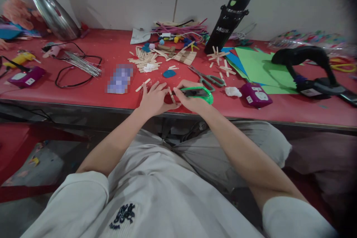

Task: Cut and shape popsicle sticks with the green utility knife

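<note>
My right hand [189, 98] is closed round a green box cutter [208, 95]. Its tip points left at a short wooden craft stick [172, 96] on the red tabletop. On the left side of that stick, my left hand [156, 98] lies low with its fingers partly spread. Its index fingertip and thumb hold the stick at the two ends. Another craft stick [143, 85] lies by the left fingers. Just beyond both hands is a small blue piece [169, 73]. Grey-handled scissors [208, 79] rest open-bladed behind the cutter.
A pile of craft sticks [145, 59] lies further back. Glued stick shapes [227, 68], green paper sheets [259, 67] and a purple box [256, 95] are on the right. A black bottle [227, 22] stands behind. Metal wires [83, 64] and a yellow glue gun [22, 59] lie left.
</note>
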Motion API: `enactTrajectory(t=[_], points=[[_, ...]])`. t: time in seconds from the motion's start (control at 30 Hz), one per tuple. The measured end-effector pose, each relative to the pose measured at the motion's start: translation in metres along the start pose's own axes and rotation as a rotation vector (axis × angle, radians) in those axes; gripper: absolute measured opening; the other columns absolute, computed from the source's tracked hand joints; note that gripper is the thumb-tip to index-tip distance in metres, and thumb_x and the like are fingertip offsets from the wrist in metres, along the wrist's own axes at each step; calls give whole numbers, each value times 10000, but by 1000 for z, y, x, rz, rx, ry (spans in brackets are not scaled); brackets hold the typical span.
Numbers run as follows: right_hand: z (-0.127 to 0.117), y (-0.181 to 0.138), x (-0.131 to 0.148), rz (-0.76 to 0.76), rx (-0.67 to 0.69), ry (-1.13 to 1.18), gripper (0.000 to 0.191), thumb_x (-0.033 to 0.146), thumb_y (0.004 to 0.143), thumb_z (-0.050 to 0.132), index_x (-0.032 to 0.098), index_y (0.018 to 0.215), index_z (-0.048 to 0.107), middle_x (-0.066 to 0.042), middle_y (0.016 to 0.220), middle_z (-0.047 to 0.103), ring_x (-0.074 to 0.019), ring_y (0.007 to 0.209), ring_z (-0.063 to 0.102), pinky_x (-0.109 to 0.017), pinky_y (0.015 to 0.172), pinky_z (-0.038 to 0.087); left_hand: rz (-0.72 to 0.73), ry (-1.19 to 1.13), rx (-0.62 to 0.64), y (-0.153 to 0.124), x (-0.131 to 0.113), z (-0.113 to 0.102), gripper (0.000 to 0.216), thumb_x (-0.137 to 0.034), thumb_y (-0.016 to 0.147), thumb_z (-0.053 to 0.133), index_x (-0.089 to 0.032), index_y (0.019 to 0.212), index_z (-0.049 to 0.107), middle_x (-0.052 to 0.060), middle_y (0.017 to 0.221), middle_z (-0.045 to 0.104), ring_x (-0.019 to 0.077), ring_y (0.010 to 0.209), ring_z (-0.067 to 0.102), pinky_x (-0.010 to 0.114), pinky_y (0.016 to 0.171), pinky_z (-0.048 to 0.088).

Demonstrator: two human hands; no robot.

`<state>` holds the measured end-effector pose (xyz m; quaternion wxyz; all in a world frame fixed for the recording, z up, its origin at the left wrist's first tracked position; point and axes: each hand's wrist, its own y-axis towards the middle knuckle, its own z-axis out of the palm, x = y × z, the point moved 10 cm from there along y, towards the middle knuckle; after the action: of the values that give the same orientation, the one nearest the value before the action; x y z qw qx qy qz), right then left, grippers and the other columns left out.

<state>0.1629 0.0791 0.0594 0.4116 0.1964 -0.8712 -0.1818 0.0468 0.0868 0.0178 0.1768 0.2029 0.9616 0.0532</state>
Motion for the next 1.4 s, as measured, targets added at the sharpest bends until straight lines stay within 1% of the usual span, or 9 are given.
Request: enactTrajectory(t=[0.13,0.3,0.47,0.67,0.87,1.1,1.23,1.33,1.4], points=[[-1,-4,1,4,-29,-2,293,444,906,569,255,684,543,-5,602,647,-173,587,590,-323,626,456,13,-4,2,0,1,1,660,-599,781,735,-280,1351,640,51,1575,490,367,1497,376,728,1236,115],[-2,-10,-2,20,-64,-22,365,542,914,539,256,687,538,-15,620,655,-169,599,590,-317,629,454,35,5,-2,0,3,3,655,-626,829,667,-247,1362,627,89,1571,493,369,1508,359,759,1215,113],[-2,-16,-3,15,-76,-25,422,608,931,488,257,700,531,-24,627,660,-171,579,583,-322,631,461,33,12,24,1,3,4,634,-625,857,624,-253,1371,617,89,1577,486,365,1514,348,762,1214,107],[-3,-21,-3,7,-116,-61,434,622,939,470,256,714,532,-17,615,650,-165,563,557,-314,618,457,13,15,48,0,1,3,607,-592,861,636,-257,1367,617,81,1594,464,362,1519,339,764,1217,98],[-4,-22,-2,-26,-135,-57,387,565,943,496,248,728,556,-9,622,652,-152,558,546,-305,612,452,26,5,32,1,0,3,612,-589,856,636,-248,1364,621,88,1580,480,377,1510,351,791,1200,94],[-4,-23,3,-33,-124,-40,397,567,952,490,250,723,554,-11,628,655,-151,557,549,-305,611,463,36,34,23,1,-1,3,588,-579,863,628,-268,1363,628,83,1573,491,370,1506,358,745,1229,83],[-8,-26,0,36,-152,-53,383,554,959,504,247,737,561,-20,640,661,-164,599,596,-307,638,485,36,21,21,1,0,5,610,-608,862,610,-265,1366,625,77,1578,484,376,1504,360,752,1229,75],[-8,-30,-11,105,-165,-18,365,535,973,501,247,756,560,-24,688,671,-181,677,648,-326,700,516,37,28,-12,1,2,4,620,-628,843,621,-281,1356,634,59,1569,497,374,1496,376,724,1249,48],[-6,-31,-20,119,-178,9,355,541,976,496,253,777,552,-16,690,658,-192,697,659,-346,705,531,38,31,-26,1,3,4,624,-633,834,625,-286,1352,638,51,1562,506,371,1493,383,710,1257,37]])
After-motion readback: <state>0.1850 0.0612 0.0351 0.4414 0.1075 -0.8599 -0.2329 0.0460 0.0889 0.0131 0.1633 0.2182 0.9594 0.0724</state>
